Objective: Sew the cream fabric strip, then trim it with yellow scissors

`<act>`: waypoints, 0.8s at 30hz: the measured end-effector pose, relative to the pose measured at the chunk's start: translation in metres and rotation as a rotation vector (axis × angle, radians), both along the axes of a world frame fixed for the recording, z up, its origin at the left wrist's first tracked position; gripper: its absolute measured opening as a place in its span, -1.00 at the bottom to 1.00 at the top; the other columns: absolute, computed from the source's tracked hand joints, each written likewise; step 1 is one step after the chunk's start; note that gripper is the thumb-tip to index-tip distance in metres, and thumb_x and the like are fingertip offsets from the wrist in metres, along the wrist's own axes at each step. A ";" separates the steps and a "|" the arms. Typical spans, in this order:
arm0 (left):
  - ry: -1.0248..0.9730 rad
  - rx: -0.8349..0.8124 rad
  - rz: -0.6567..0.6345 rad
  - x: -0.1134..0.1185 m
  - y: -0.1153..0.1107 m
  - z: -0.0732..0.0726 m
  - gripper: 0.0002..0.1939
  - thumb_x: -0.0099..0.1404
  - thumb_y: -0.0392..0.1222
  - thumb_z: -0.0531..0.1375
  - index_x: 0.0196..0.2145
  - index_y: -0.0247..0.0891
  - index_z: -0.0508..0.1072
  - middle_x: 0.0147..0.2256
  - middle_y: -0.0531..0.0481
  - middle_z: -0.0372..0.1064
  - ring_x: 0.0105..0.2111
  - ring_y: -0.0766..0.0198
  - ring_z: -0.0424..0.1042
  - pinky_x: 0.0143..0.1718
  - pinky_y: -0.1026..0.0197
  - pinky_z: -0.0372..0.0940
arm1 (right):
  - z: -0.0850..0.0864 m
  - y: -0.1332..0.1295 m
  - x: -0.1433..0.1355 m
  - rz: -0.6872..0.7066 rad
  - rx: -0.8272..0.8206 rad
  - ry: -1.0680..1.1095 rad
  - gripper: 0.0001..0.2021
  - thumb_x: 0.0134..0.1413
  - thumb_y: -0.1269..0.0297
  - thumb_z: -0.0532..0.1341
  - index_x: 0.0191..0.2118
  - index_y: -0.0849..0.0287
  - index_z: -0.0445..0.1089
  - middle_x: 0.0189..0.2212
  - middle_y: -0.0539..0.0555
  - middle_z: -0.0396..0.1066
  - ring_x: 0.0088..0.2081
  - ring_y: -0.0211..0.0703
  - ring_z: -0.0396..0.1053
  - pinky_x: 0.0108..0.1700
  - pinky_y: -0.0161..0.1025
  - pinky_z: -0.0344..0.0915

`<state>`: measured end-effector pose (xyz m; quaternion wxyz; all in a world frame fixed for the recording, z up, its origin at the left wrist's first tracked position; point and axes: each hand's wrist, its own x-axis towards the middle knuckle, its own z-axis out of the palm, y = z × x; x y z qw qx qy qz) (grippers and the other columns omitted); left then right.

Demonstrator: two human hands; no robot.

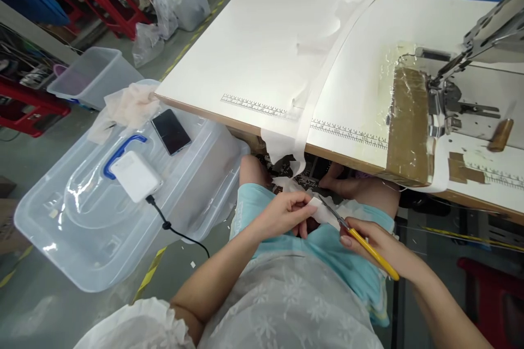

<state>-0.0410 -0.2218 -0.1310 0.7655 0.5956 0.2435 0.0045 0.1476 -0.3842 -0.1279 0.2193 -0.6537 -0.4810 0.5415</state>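
Over my lap, my left hand [289, 211] pinches a piece of thin white fabric [326, 215] between thumb and fingers. My right hand [368, 242] grips yellow-handled scissors [370, 251], their blades pointing up and left against the fabric's edge. Whether the blades are apart or together is hard to make out. More pale fabric lies bunched across my thighs, partly hidden by my hands. A long white fabric strip [323, 79] runs over the tabletop and hangs down its front edge, just above my left hand.
The white sewing table [245, 38] has a printed ruler along its front. A sewing machine [454, 92] stands at right. On my left, a lidded plastic bin [61, 218] carries a phone [171, 131], a white power bank [137, 176] with cable, and crumpled fabric [126, 109].
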 end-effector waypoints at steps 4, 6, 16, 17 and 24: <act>0.012 -0.237 0.036 0.001 0.003 -0.001 -0.53 0.20 0.19 0.27 -0.31 -0.35 0.42 -0.55 -0.07 0.48 -0.55 0.26 0.51 -0.51 0.33 0.35 | -0.004 0.009 0.008 0.076 -0.003 0.067 -0.61 0.17 -0.10 0.18 -0.43 0.09 0.15 -0.50 -0.10 0.04 -0.47 -0.24 0.04 -0.44 -0.29 0.04; 0.023 -0.282 0.060 0.001 0.005 -0.002 -0.52 0.18 0.19 0.29 -0.32 -0.36 0.43 -0.53 -0.10 0.51 -0.52 0.24 0.54 -0.50 0.33 0.37 | -0.005 0.012 0.011 0.110 -0.010 0.074 -0.60 0.16 -0.10 0.19 -0.45 0.09 0.12 -0.51 -0.11 0.01 -0.48 -0.25 0.01 -0.46 -0.30 0.00; 0.033 -0.295 0.128 -0.002 0.007 -0.008 -0.52 0.12 0.20 0.33 -0.37 -0.36 0.46 -0.56 -0.09 0.50 -0.53 0.22 0.55 -0.52 0.35 0.35 | 0.003 0.018 0.005 0.129 -0.020 -0.200 -0.54 0.13 -0.18 0.16 -0.51 0.07 0.05 -0.57 -0.11 0.00 -0.53 -0.24 0.01 -0.50 -0.28 -0.03; 0.032 -0.293 0.129 -0.002 0.007 -0.007 -0.52 0.12 0.20 0.33 -0.37 -0.36 0.46 -0.56 -0.09 0.50 -0.53 0.22 0.55 -0.52 0.35 0.35 | 0.003 0.018 0.004 0.127 -0.022 -0.223 -0.54 0.13 -0.18 0.15 -0.51 0.07 0.06 -0.57 -0.10 0.02 -0.53 -0.24 0.03 -0.50 -0.28 -0.02; 0.014 -0.285 0.121 0.000 0.009 -0.009 -0.54 0.15 0.18 0.31 -0.40 -0.35 0.46 -0.56 -0.09 0.51 -0.53 0.23 0.55 -0.51 0.35 0.34 | -0.002 0.011 -0.001 0.065 0.035 -0.314 -0.52 0.15 -0.19 0.13 -0.53 0.07 0.04 -0.61 -0.11 0.03 -0.56 -0.23 0.08 -0.50 -0.27 -0.04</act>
